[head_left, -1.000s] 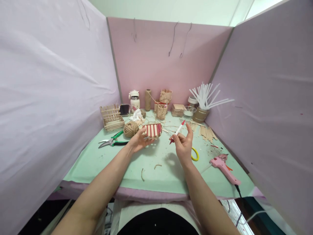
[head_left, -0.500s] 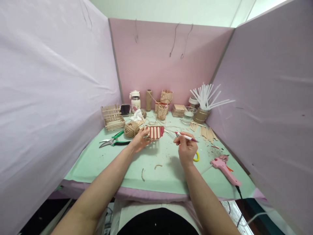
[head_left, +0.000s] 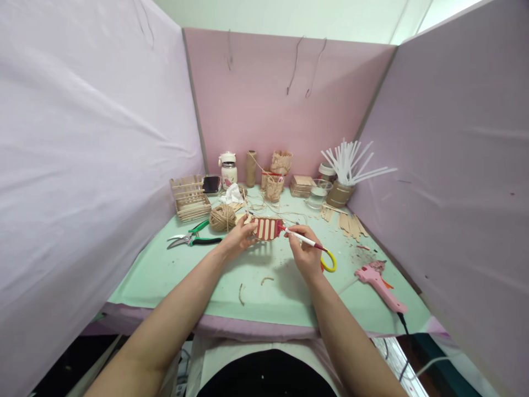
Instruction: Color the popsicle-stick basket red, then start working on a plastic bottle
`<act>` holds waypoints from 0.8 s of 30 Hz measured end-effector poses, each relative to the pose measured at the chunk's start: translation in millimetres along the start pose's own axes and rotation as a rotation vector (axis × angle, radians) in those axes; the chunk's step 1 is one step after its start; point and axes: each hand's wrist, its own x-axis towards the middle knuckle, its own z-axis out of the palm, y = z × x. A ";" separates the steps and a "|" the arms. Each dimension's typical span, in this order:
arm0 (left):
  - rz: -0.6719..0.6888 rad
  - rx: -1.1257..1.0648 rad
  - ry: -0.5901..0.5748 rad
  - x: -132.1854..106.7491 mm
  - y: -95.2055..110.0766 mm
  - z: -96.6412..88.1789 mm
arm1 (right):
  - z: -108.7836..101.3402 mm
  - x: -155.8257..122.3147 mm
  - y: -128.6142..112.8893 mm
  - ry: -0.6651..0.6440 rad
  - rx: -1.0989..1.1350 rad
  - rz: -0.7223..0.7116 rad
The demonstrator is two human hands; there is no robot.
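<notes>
at the far left a slatted stick crate (head_left: 188, 198) sits back by the wall, seemingly parked out of the working space. green-handled cutters (head_left: 190, 239) lie flat on the green mat (head_left: 157, 275), near the left forearm and easy to reach. a ball of twine (head_left: 222, 218) rests just behind the left hand (head_left: 236, 240). that hand is closed on the left edge of a small striped stick panel (head_left: 268, 227), red and cream. it holds the panel just above the mat at mid-table with the face tipped up, probably to steady it and keep the stripes in sight. the right hand (head_left: 305, 255) pinches a white pen (head_left: 301, 239) in a writing grip. the red tip is at the panel's right edge; whether it touches, i cannot tell. a yellow loop (head_left: 330, 263) lies just beside that hand. a pink glue gun (head_left: 378, 282) lies farther right, well apart, its cord trailing off the near edge.
</notes>
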 end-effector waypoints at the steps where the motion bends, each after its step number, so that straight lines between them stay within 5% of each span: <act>1: -0.001 0.002 -0.005 0.3 -0.9 -0.4 | -0.5 0.3 0.4 -0.008 -0.008 -0.013; 24: -0.001 0.085 -0.145 -4.5 0.2 -0.6 | 0.2 1.9 1.7 0.017 -0.101 -0.067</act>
